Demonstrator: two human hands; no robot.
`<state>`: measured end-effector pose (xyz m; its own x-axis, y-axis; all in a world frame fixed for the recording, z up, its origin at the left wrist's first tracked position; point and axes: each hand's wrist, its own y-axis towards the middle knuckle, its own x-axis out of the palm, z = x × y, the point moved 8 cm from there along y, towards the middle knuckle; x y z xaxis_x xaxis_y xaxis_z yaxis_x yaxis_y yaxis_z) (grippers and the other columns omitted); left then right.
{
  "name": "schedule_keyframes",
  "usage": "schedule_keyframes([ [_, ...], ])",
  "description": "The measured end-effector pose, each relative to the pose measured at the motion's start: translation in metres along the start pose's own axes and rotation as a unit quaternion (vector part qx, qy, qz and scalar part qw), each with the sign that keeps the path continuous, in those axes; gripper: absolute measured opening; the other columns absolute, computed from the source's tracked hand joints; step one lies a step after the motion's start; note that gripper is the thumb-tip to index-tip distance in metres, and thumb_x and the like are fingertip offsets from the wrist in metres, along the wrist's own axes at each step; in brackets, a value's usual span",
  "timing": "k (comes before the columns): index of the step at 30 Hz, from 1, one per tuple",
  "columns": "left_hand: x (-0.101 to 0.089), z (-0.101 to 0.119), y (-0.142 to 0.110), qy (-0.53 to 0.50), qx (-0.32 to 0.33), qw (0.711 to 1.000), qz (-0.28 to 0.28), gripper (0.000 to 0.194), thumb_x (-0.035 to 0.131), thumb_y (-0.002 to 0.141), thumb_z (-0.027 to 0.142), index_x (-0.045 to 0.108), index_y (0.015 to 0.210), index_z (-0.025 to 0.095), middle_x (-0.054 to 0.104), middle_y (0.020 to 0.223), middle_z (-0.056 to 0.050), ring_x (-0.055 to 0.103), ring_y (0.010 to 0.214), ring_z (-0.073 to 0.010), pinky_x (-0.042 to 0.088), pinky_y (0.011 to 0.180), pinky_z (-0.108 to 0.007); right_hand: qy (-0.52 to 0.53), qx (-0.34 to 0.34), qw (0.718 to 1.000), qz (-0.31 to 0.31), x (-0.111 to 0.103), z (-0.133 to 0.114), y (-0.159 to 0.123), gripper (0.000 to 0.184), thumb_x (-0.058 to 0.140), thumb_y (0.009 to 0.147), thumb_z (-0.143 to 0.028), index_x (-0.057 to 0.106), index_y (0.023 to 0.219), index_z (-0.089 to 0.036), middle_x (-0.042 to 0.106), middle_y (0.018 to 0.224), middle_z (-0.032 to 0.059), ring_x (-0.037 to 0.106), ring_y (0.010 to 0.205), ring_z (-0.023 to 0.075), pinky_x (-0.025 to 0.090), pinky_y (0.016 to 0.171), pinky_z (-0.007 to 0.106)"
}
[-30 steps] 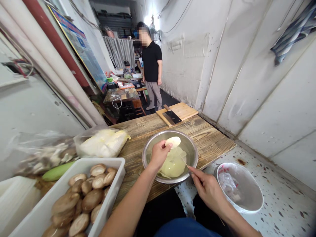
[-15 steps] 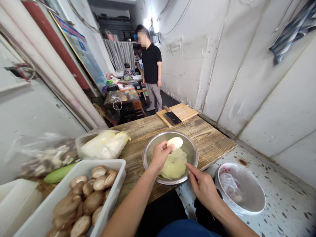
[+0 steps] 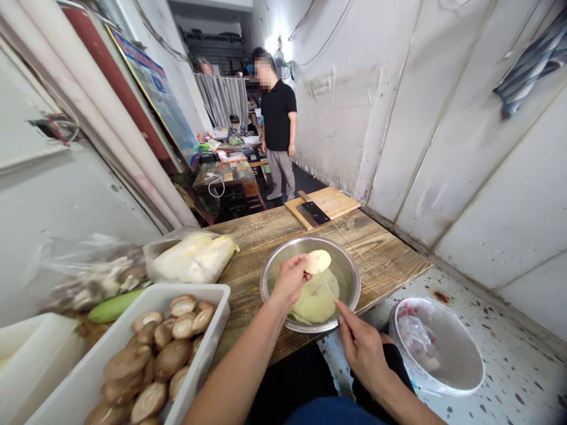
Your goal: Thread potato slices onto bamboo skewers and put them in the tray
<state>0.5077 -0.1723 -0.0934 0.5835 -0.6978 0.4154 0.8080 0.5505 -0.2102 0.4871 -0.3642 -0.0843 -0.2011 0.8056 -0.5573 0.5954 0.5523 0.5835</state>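
Pinched between the thumb and fingers of my left hand (image 3: 289, 280) is a pale yellow potato slice (image 3: 321, 260), held over the metal bowl (image 3: 264, 282). My right hand (image 3: 364, 337), at the bowl's near right edge, grips a thin wooden skewer (image 3: 328, 287). The skewer slants up and left, its tip at the lower edge of the held slice; whether it pierces the slice I cannot tell. More potato slices (image 3: 313, 304) lie in water in the bowl below both hands.
Behind the bowl, a cleaver (image 3: 316, 213) rests on a cutting board (image 3: 341, 202), with loose skewers (image 3: 349, 241) nearby. A white bin of mushrooms (image 3: 224, 298) and bagged food (image 3: 190, 260) stand left. A lined bucket (image 3: 465, 354) is at right. A person (image 3: 278, 118) stands beyond the table.
The skewer tip has risen from below to the potato slice's lower edge. The slice has tilted to show more of its face. The view has shifted slightly left.
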Motion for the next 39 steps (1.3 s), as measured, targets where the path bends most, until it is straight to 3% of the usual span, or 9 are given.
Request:
schedule_keyframes([
  [4,0.0,-0.005,0.002,-0.043,-0.04,0.998,0.005,0.022,0.076,0.057,0.023,0.064,0.07,0.011,0.062,0.065,-0.004,0.052,0.054,-0.0074,0.032,0.043,-0.016,-0.04,-0.037,0.998,0.012,0.003,-0.005,-0.004,0.038,0.038,0.092,-0.014,0.054,0.126,-0.008,0.072,0.102,0.0163,0.072,0.077,0.0199,0.059,0.068,0.029],
  [9,0.0,-0.011,0.003,-0.057,-0.089,0.994,0.007,0.015,0.074,0.059,0.014,0.062,0.068,0.01,0.06,0.063,-0.004,0.05,0.051,-0.0068,0.031,0.041,-0.015,-0.132,-0.078,0.987,0.041,0.003,-0.014,-0.007,0.035,0.035,0.093,-0.011,0.055,0.122,-0.005,0.074,0.078,0.0123,0.066,0.052,0.0154,0.054,0.054,0.025],
  [13,0.0,-0.01,0.004,-0.051,-0.092,0.994,-0.001,0.014,0.074,0.061,0.013,0.061,0.067,0.01,0.059,0.064,-0.004,0.051,0.052,-0.0069,0.032,0.041,-0.015,-0.216,-0.087,0.97,0.065,0.002,-0.022,-0.007,0.032,0.036,0.093,-0.012,0.06,0.114,-0.004,0.069,0.061,0.008,0.059,0.042,0.0143,0.047,0.045,0.024],
  [19,0.005,-0.008,0.005,-0.029,-0.096,0.994,-0.046,0.017,0.076,0.06,0.016,0.063,0.07,0.01,0.059,0.065,-0.005,0.051,0.054,-0.0081,0.033,0.043,-0.017,-0.283,-0.088,0.953,0.066,-0.001,-0.028,-0.005,0.031,0.036,0.094,-0.013,0.062,0.109,-0.006,0.068,0.06,0.0083,0.057,0.044,0.0154,0.043,0.047,0.026],
  [27,0.012,0.002,0.002,-0.01,-0.083,0.995,-0.06,0.019,0.077,0.056,0.019,0.063,0.065,0.01,0.059,0.061,-0.004,0.048,0.05,-0.0066,0.033,0.043,-0.017,-0.34,-0.09,0.934,0.068,-0.004,-0.032,0.003,0.03,0.036,0.092,-0.011,0.062,0.105,-0.006,0.064,0.053,0.0054,0.055,0.042,0.0147,0.039,0.046,0.025],
  [31,0.018,0.005,-0.001,0.001,-0.08,0.995,-0.062,0.018,0.077,0.057,0.019,0.063,0.064,0.011,0.058,0.059,-0.003,0.047,0.048,-0.0059,0.033,0.043,-0.018,-0.341,-0.088,0.934,0.065,-0.005,-0.035,0.012,0.03,0.036,0.089,-0.009,0.062,0.103,-0.006,0.061,0.05,0.0044,0.056,0.041,0.0153,0.038,0.046,0.025],
  [35,0.031,-0.01,-0.01,0.03,-0.105,0.989,-0.096,0.02,0.078,0.057,0.022,0.065,0.067,0.011,0.059,0.06,-0.004,0.049,0.049,-0.0073,0.036,0.045,-0.019,-0.351,-0.05,0.934,0.05,-0.005,-0.026,0.028,0.031,0.037,0.089,-0.012,0.064,0.104,-0.007,0.062,0.048,0.0043,0.058,0.04,0.0164,0.037,0.043,0.024],
  [39,0.031,-0.009,-0.013,-0.007,-0.043,0.996,-0.08,0.025,0.077,0.059,0.029,0.066,0.072,0.01,0.062,0.067,-0.005,0.052,0.055,-0.0078,0.038,0.048,-0.019,-0.289,0.003,0.957,0.006,-0.01,-0.012,0.038,0.033,0.036,0.092,-0.022,0.063,0.106,-0.009,0.069,0.057,0.006,0.065,0.046,0.0187,0.04,0.043,0.024],
])
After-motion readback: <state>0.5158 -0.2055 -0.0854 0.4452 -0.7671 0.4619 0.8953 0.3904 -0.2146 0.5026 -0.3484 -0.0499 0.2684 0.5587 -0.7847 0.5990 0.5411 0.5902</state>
